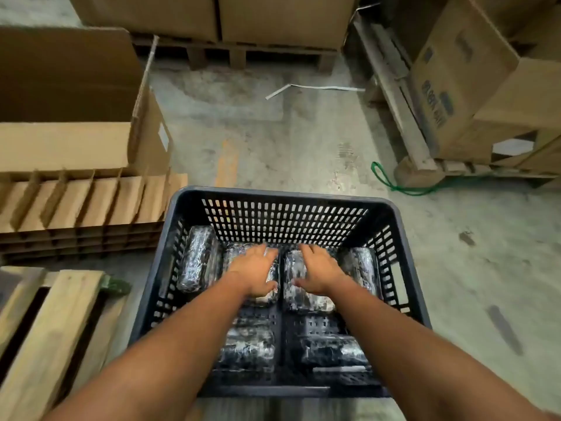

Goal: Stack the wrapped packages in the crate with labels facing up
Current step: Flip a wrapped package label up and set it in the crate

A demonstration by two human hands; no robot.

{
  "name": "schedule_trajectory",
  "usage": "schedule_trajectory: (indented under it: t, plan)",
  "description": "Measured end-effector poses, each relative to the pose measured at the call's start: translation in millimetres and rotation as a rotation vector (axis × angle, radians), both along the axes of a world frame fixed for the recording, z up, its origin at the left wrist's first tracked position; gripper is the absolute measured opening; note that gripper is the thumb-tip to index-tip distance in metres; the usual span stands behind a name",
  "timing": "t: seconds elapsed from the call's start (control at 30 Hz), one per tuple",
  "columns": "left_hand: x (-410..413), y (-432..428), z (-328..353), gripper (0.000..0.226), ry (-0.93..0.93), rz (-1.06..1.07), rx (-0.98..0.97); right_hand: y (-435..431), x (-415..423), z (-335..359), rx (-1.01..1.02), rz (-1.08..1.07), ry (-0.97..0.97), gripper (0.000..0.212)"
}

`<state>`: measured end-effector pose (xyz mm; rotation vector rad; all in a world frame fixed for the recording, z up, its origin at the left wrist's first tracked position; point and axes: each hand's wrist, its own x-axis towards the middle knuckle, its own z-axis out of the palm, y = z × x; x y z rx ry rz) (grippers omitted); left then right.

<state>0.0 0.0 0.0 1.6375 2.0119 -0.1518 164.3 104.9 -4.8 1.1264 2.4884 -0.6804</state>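
Observation:
A black perforated plastic crate (pixel 282 197) stands on the concrete floor in front of me. Several packages in shiny clear wrap lie on its bottom. One lies at the far left (pixel 197 262), one at the far right (pixel 361 268), and two nearer me (pixel 249 347) (pixel 331 350). My left hand (pixel 256 273) lies flat, palm down, on a middle package (pixel 267 296). My right hand (pixel 318 273) lies flat on the package beside it (pixel 303 299). Fingers of both hands are spread. No labels are legible.
Flat cardboard dividers (pixel 91 202) are stacked left of the crate, with an open carton (pixel 76 117) behind. A wooden pallet (pixel 45 329) lies at near left. Cartons on pallets stand at the back (pixel 273 19) and right (pixel 485 101). A green strap (pixel 394 185) trails on the floor.

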Motion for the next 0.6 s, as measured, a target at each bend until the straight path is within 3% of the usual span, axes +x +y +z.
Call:
schedule_trajectory:
  t: [0.17,0.37,0.5,0.6]
  plan:
    - [-7,14,-61,0.104,-0.022,-0.045,-0.157,22,-5,-42,-0.008,0.093,-0.188,0.129]
    - [-14,12,-80,0.105,-0.131,-0.045,-0.152,35,-7,-50,-0.017,0.131,-0.240,0.132]
    - [-15,15,-81,0.104,-0.095,-0.059,-0.149,45,-15,-51,-0.067,0.098,-0.210,0.132]
    - [-8,7,-76,0.100,0.040,-0.071,-0.158,37,-19,-43,0.014,0.153,-0.232,0.134]
